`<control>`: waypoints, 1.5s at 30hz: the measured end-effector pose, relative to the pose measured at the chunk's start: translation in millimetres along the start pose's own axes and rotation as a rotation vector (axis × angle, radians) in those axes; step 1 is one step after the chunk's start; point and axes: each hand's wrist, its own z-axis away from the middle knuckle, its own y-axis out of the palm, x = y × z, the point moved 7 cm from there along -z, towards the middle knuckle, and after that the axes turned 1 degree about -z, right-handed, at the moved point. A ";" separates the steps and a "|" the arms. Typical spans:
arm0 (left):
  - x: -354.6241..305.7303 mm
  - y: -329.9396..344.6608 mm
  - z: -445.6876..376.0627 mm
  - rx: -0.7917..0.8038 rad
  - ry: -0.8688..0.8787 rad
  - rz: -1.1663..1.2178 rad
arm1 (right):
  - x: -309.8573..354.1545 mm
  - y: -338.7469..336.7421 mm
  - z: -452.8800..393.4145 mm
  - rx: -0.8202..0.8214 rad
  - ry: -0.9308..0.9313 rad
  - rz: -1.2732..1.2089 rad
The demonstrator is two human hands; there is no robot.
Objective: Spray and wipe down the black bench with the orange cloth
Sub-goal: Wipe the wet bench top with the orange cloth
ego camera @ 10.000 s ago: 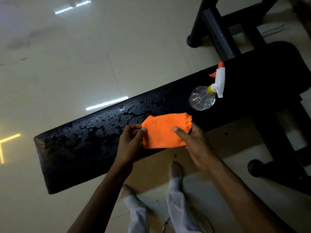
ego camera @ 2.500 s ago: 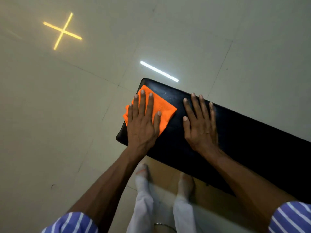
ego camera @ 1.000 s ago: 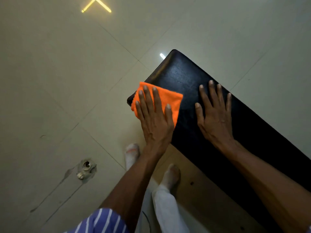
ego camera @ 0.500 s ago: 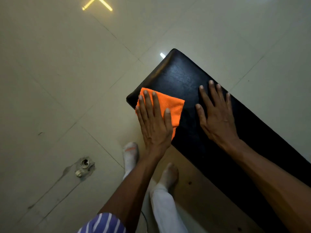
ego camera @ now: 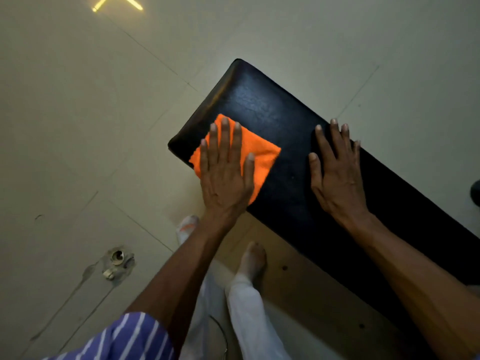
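Observation:
The black padded bench (ego camera: 259, 105) runs from upper middle toward the lower right, its end near the centre of view. A folded orange cloth (ego camera: 261, 154) lies near that end, by the bench's near edge. My left hand (ego camera: 226, 172) presses flat on the cloth with fingers spread. My right hand (ego camera: 337, 172) rests flat on the bare bench surface to the right, fingers apart, holding nothing. The spray bottle is out of view.
Pale tiled floor (ego camera: 78, 126) surrounds the bench. A small metal fitting (ego camera: 117, 261) sits in the floor at lower left. My feet (ego camera: 254, 258) stand just under the bench's near edge. A dark object (ego camera: 475, 192) shows at the right edge.
My left hand has slid the cloth a little to the right, inward from the bench's end. My right hand stays planted on the bench.

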 end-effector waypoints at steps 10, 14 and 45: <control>-38.7 5.5 24.3 0.066 0.325 -0.007 | -32.4 -9.2 39.9 0.010 0.082 0.008; -33.7 6.8 -3.1 0.027 0.109 -0.065 | -40.2 -7.7 52.4 -0.034 0.110 0.006; -8.1 -16.9 -16.9 0.372 0.686 -0.018 | 48.7 1.9 99.0 -0.274 0.342 -0.141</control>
